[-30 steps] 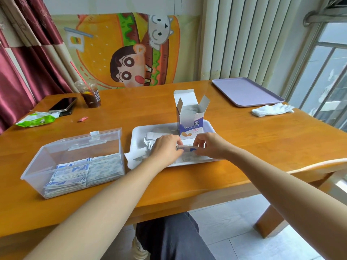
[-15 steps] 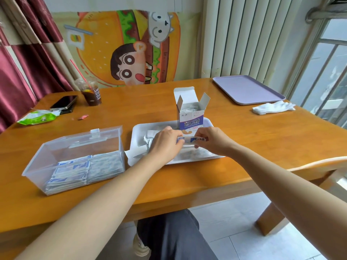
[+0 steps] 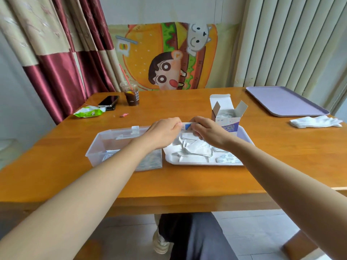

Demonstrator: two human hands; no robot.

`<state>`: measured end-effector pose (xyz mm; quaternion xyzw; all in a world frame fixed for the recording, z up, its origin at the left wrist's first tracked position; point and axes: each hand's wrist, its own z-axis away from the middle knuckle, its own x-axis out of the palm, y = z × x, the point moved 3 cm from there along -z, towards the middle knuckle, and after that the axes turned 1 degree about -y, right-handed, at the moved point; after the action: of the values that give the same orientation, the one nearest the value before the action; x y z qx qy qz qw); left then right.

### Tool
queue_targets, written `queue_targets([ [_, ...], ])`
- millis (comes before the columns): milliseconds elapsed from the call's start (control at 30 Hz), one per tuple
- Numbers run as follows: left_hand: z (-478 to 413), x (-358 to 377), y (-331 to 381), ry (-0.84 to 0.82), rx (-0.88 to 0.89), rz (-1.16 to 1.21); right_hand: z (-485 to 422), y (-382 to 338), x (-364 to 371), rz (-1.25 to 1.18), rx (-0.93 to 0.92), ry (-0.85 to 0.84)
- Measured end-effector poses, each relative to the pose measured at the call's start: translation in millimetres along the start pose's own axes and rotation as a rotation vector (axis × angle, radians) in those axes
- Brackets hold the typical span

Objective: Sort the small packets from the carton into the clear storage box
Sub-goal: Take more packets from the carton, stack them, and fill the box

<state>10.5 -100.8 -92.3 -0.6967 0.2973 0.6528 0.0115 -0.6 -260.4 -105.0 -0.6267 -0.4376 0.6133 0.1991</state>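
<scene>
A small white and blue packet (image 3: 186,126) is held between both hands above the white tray (image 3: 246,136). My left hand (image 3: 163,132) pinches its left end and my right hand (image 3: 208,132) pinches its right end. Torn white wrappers (image 3: 195,149) lie heaped in the tray under my hands. The open white and purple carton (image 3: 227,117) stands upright at the tray's far right corner. The clear storage box (image 3: 99,145) sits to the left of the tray, with flat packets (image 3: 150,160) in its bottom. My left forearm crosses over the box and hides part of it.
A lilac tray (image 3: 283,101) lies at the far right, white gloves (image 3: 315,121) beside it. At the far left are an iced drink cup (image 3: 131,95), a phone (image 3: 109,101), a green wipes pack (image 3: 88,112) and a small red scrap (image 3: 124,114). My knees show under the table's front edge.
My head has tilted up and turned left, so the table sits lower in view. Both hands still pinch the packet and have lifted it a little above the tray.
</scene>
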Motion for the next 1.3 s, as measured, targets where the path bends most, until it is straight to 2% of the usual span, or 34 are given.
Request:
queue_targets([
  [167,23,-28,-47,0.024,-0.087,0.042,-28,-34,40,-0.045,-0.042,-0.122],
  [267,34,-45,-78,-0.005,-0.143,0.078,-48,-51,59,0.136,-0.124,-0.082],
  [400,50,-54,-107,-0.019,-0.212,0.142,-69,-66,78,0.123,-0.173,-0.093],
  [467,58,-57,-122,0.015,-0.278,0.151,-78,-71,89,0.123,-0.141,-0.127],
  [567,66,-65,-144,0.157,-0.392,0.008,-85,-73,101,0.075,-0.044,-0.126],
  [700,78,-74,-168,0.238,-0.552,-0.062,-88,-80,129,0.074,0.091,-0.308],
  [800,86,-74,-178,0.25,-0.625,-0.016,-89,-89,153,0.203,0.108,-0.411],
  [867,89,-71,-180,0.252,-0.64,0.018,-89,-89,167,0.301,0.127,-0.481],
  [1000,93,-69,-182,0.288,-0.668,0.103,-92,-89,178,0.351,0.251,-0.652],
  [1167,96,-69,-180,0.295,-0.677,0.192,-102,-85,181,0.463,0.218,-0.618],
  [1300,99,-68,-178,0.3,-0.666,0.202,-106,-78,192,0.399,0.301,-0.714],
])
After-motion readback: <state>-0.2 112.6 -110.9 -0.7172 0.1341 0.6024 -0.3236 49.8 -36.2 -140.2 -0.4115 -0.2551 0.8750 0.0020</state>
